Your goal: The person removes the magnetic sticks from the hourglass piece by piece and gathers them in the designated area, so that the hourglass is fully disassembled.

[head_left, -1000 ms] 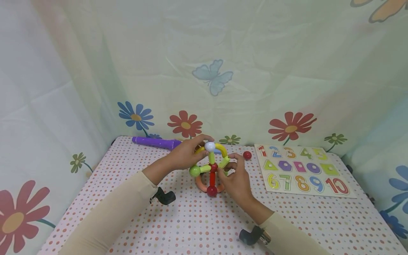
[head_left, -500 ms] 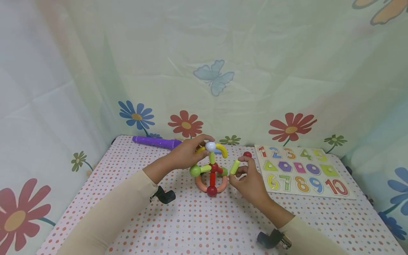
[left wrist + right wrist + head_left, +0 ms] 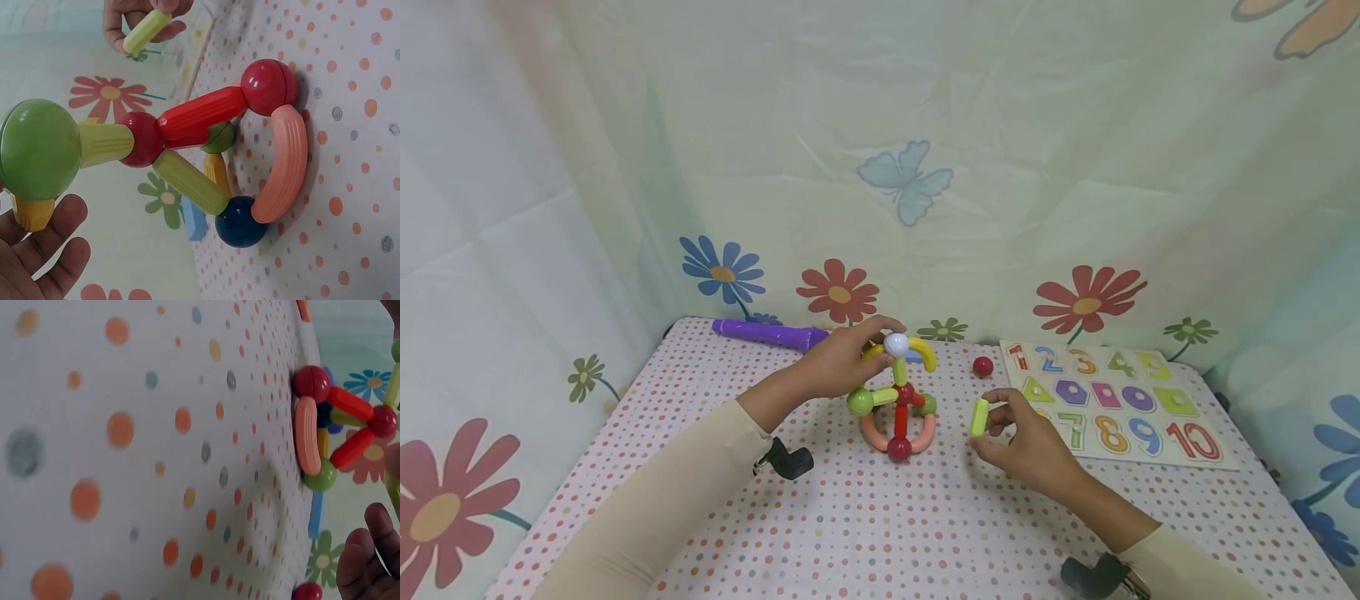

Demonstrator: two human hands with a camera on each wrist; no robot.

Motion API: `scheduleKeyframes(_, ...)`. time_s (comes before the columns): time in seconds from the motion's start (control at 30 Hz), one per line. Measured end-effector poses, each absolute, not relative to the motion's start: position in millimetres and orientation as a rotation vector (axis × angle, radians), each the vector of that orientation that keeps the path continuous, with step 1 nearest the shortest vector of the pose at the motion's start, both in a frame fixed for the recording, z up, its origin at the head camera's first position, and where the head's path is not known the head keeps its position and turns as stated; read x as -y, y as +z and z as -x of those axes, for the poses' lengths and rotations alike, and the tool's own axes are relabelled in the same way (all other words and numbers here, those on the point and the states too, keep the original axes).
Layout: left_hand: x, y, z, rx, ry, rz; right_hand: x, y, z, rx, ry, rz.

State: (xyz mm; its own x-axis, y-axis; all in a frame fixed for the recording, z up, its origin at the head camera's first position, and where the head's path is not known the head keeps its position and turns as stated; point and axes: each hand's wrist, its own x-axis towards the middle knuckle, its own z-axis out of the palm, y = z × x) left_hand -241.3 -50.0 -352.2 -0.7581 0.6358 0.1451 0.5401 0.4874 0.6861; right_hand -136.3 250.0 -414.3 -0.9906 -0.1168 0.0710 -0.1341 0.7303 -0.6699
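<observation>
A toy structure (image 3: 897, 400) of coloured sticks and balls stands on the dotted tablecloth (image 3: 865, 533). My left hand (image 3: 848, 357) grips its top, by the white ball (image 3: 894, 343) and a yellow curved piece (image 3: 925, 352). To the right of the structure, my right hand (image 3: 1003, 423) pinches a short light green stick (image 3: 979, 417), apart from the structure. The left wrist view shows the structure's green ball (image 3: 40, 150), red stick (image 3: 200, 112), salmon arc (image 3: 289, 164) and dark blue ball (image 3: 237, 222), with the held light green stick (image 3: 147, 30) beyond.
A loose red ball (image 3: 982, 366) lies behind the right hand. A number puzzle board (image 3: 1180, 450) sits at the right. A purple tube (image 3: 767, 335) lies at the back left edge. Flowered fabric walls (image 3: 880, 167) close in the table.
My right hand pulled the light green stick off the structure and carried it to the right and lower. The left hand kept its hold on the top.
</observation>
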Motion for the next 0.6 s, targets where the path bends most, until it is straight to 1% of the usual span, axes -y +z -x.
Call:
scheduleKeyframes(0.27,51.0,-354.3,241.0,-2.602,1.127,-1.025,-279.4,-413.5,125.9,2.905,0.986,-0.426)
scheduleKeyframes(0.6,51.1,-355.1,242.6,-2.597,1.139,-1.036,-303.0,-416.0,111.9,3.086,0.883,-0.411)
